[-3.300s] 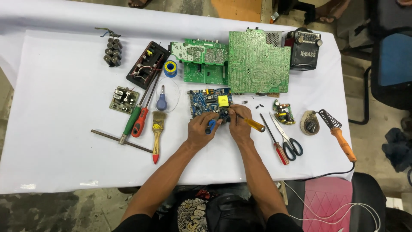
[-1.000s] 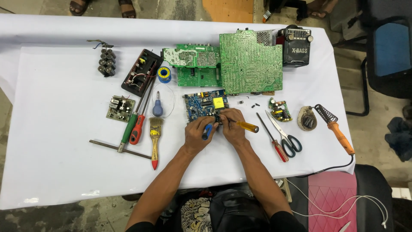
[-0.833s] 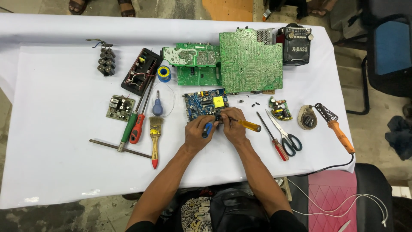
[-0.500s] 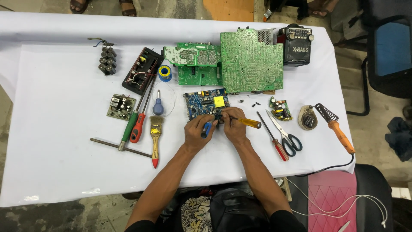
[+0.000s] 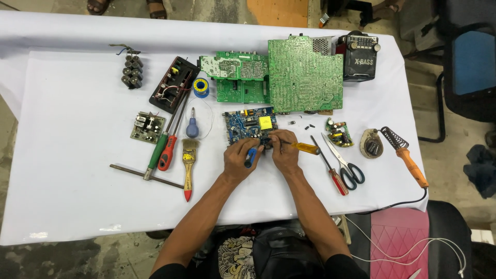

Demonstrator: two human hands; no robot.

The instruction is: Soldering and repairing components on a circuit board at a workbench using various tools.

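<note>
A small blue circuit board [image 5: 248, 126] with a yellow block on it lies in the middle of the white-covered table [image 5: 67, 196]. My left hand [image 5: 238, 157] rests at the board's near edge and grips a blue-handled tool [image 5: 250, 155]. My right hand [image 5: 283, 150] holds a yellow-handled screwdriver [image 5: 304, 148], its tip against the board's near right corner. Both hands almost touch over that edge.
Two large green circuit boards [image 5: 305, 72] and a black radio [image 5: 360, 56] lie at the back. Left of the hands are a brush [image 5: 188, 168], red and green screwdrivers [image 5: 166, 152], a small board [image 5: 148, 126]. Scissors [image 5: 343, 163], a red screwdriver [image 5: 332, 173] and a soldering iron [image 5: 408, 160] lie right.
My hands stay at the blue board's near edge with the same tools; only small shifts of the fingers and of the camera show.
</note>
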